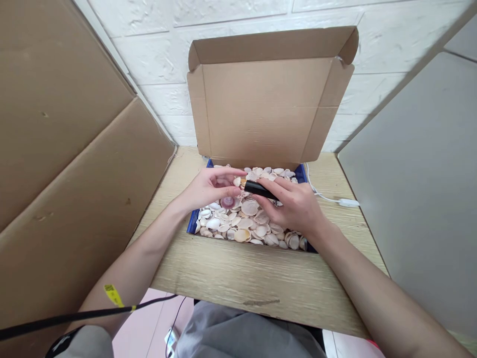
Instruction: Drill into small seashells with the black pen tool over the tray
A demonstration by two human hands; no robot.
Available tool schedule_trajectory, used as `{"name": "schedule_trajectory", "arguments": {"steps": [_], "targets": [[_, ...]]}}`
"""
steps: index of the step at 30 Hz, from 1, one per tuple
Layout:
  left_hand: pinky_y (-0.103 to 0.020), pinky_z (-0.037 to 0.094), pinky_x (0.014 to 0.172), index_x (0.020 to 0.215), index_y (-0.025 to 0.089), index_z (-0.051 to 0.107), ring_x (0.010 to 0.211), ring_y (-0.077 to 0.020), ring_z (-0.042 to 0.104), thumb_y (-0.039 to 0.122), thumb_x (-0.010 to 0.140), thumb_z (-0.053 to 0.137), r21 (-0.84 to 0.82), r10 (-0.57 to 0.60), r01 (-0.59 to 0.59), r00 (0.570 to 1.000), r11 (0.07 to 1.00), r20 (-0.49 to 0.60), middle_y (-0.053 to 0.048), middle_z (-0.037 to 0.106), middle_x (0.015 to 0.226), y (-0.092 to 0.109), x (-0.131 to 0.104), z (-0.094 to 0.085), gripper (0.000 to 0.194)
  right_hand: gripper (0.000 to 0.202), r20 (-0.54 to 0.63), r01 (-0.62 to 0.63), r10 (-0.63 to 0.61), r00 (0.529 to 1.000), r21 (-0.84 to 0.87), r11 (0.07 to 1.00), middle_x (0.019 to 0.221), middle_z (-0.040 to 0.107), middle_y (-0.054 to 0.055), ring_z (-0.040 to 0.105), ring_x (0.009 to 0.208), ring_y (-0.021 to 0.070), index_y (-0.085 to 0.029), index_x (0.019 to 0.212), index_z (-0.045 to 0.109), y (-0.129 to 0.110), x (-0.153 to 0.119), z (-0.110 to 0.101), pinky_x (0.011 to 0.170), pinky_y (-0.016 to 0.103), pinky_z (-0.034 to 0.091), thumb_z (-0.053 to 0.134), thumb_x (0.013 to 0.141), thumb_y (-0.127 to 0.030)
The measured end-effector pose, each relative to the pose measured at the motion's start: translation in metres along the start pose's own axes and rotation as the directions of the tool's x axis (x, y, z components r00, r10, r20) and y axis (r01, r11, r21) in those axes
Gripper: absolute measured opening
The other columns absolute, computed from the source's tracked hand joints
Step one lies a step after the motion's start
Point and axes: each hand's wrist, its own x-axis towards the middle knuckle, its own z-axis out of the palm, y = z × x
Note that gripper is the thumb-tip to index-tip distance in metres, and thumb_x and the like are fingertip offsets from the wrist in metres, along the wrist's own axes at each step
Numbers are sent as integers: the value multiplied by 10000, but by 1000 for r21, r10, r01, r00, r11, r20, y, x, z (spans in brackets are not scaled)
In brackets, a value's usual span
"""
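Over an open box full of pale seashells [244, 223], both of my hands are close together. My right hand [290, 201] is closed round a black cylindrical object [260, 190], which points to the left. At its left end is a small ribbed shell [237, 181], near the fingertips of my left hand [216, 186]. The left fingers are curved with a gap between thumb and forefinger; whether they touch the small shell I cannot tell. Just below the left thumb lies a round purple shell [227, 202] among the pale ones.
The box's cardboard lid [264, 107] stands raised against the white wall [149, 54]. Cardboard panels [85, 149] rise at the left, a grey panel [421, 164] at the right. A white cable with a switch [349, 203] lies right of the box. A black cable [74, 316] crosses the lower left.
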Motion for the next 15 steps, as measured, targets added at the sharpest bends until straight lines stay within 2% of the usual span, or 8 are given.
{"name": "schedule_trajectory", "arguments": {"steps": [5,10,15], "targets": [[-230,531,502,1076,119,697,529,-119,626,270,714,804,15,-17,18,1000,1000,-23,0,675,659,0,-1,3,407,318,29,3,-4,1000,18,1000,791,697,37,595,633,121,-158,1101,670,0,-1,1,520,253,364,514,945,-387],[-228,513,490,1026,135,719,531,-131,632,292,736,780,58,-24,26,999,998,-43,0,672,638,2,-2,2,335,301,-47,39,-38,998,11,999,736,675,18,573,601,113,-139,1081,667,1,-1,2,503,253,345,540,937,-370],[-173,405,470,961,164,750,545,-79,565,287,714,800,127,48,-27,985,991,-164,11,657,660,0,1,-5,281,298,-67,23,-24,997,-19,1000,721,686,16,588,597,112,-141,1053,682,1,-1,2,510,244,363,546,936,-379]]}}
